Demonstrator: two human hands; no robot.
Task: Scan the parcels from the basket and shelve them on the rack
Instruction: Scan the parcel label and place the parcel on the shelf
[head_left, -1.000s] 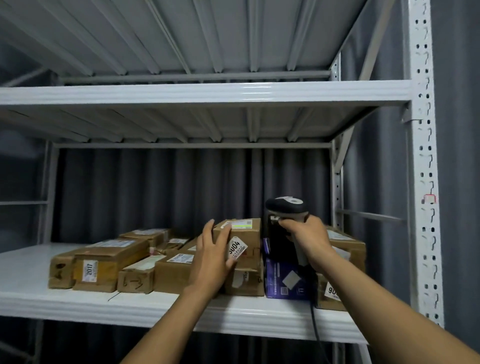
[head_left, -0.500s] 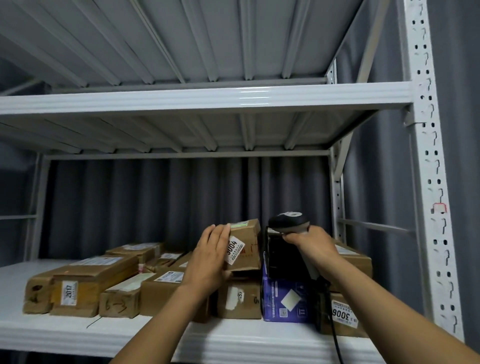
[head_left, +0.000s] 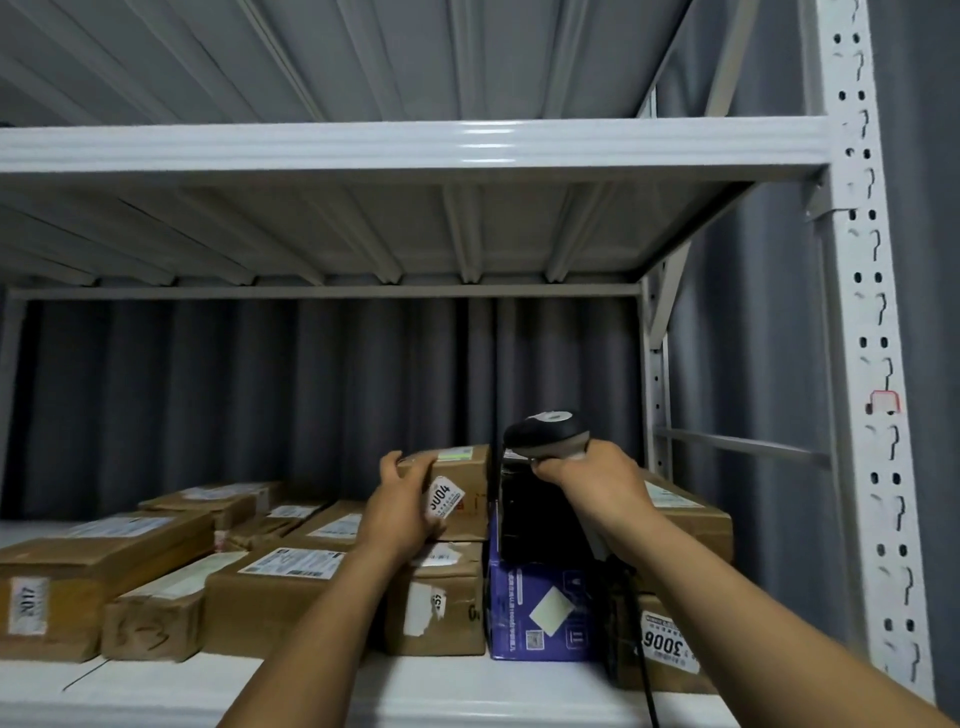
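Parcel (head_left: 460, 467): a small brown carton with a tag reading 3004 on its front face. It sits in the second layer, on top of a brown box (head_left: 436, 608) on the rack's shelf (head_left: 156, 691). Its right end is just beside a black box (head_left: 524, 519) that stands on a blue box (head_left: 545, 608). We judge it at its slot or nearly so. Whether its full weight is down, we cannot tell.

Left hand (head_left: 400, 514): fingers curled over the parcel's top left edge, palm against its left end, thumb hidden. The parcel is held, not let go.

Right hand (head_left: 597, 488): wrapped round the handle of the scanner (head_left: 545, 431), whose head is about level with the parcel's top. The cable (head_left: 641, 654) hangs down in front of a box tagged 3006 (head_left: 670, 639). We see no beam, so we cannot say whether this parcel has been read.

Progress: several brown boxes lie on the shelf to the left, one tagged 2017 (head_left: 78, 571), and more stand at the right end. We judge a good share of the shelving done. For this item, what is left is to let go and draw the hand back. The basket is out of view, so the number of parcels remaining is unknown. The upper shelf (head_left: 363, 150) shows only its front edge and underside, so we cannot see what it holds.
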